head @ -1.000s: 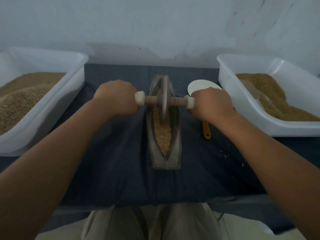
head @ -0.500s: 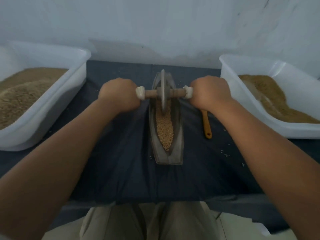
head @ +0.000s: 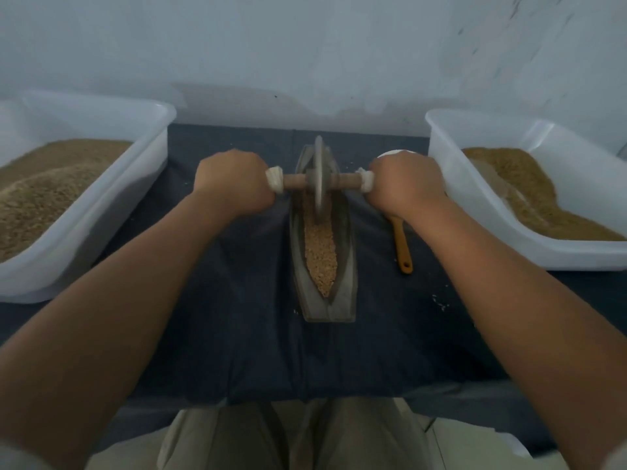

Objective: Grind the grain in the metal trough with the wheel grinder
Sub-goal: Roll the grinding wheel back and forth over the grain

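Note:
A boat-shaped metal trough [head: 347,266] lies lengthwise on the dark cloth in the middle, with tan grain [head: 320,247] along its groove. The wheel grinder [head: 318,179], a metal disc on a wooden axle with white-wrapped ends, stands upright in the trough's far half. My left hand [head: 234,184] grips the axle's left end. My right hand [head: 403,184] grips the right end. Both fists hide the handle tips.
A white tub [head: 101,212] of grain stands at the left and another white tub [head: 481,232] of grain at the right. An orange-handled scoop [head: 402,245] lies right of the trough, its white bowl partly behind my right hand. Stray grains dot the dark cloth [head: 237,334].
The wheel rolled along the trough toward the far end with both hands, uncovering more grain in the near part of the groove. Both grips stayed the same.

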A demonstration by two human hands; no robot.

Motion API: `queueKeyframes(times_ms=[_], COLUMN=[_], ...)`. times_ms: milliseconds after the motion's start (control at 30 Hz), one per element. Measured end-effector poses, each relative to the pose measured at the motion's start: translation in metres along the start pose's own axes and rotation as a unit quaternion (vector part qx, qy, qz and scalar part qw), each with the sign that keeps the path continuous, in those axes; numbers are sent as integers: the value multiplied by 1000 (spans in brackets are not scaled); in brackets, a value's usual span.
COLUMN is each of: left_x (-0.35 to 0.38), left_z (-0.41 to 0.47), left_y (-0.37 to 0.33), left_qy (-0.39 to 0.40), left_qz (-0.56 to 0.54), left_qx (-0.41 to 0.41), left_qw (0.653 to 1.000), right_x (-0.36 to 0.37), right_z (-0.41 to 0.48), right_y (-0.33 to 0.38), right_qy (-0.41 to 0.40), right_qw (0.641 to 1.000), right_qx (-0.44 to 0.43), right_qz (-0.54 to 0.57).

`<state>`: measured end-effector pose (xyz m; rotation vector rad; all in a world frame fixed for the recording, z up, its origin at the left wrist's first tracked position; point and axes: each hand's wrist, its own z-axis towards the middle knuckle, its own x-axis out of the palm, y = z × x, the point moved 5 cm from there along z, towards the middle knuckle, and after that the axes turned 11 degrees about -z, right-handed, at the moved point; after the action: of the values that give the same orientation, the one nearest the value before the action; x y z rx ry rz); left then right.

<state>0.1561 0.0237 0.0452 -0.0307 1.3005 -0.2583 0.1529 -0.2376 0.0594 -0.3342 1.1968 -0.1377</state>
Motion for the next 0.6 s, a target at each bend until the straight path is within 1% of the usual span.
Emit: queueKeyframes(times_ms=[100,133,167,233,267,300,333,400,467,533,600], left_x=[3,4,2,-3,-5,-3,1,9,10,11,10], left_z=[-19,-33,-49,-81,-88,-87,-80,-51,-18,2,1], left_y=[5,7,8,6,6,8,9,10,10,10,8], left_qy=[34,39,23,-40,-66,-69,-54,-16,-3,0,16], left_qz=[-14,-16,-10,6,8,7,2,-10,-14,-13,-13], left_qx=[9,22,45,94,105,100,83,41,8,-9,-11], left_qw=[999,999,999,995,992,993,995,999,1000,1000,1000], right_x=[-2,-4,-9,-24,-27,-24,-21,-14,-7,-5,-7], right_z=[-18,-32,-49,-82,-91,-91,-85,-54,-19,2,2], right_y=[-2,-3,-4,-3,-4,-5,-4,0,3,3,3], right_qy=[36,32,7,-52,-63,-55,-41,-20,-16,-1,10], right_qw=[999,999,999,995,995,996,996,998,999,1000,1000], right_qx=[-27,-39,-53,-77,-77,-73,-69,-54,-31,-17,-23], right_qz=[3,-1,-10,-27,-27,-22,-25,-39,-33,-13,-8])
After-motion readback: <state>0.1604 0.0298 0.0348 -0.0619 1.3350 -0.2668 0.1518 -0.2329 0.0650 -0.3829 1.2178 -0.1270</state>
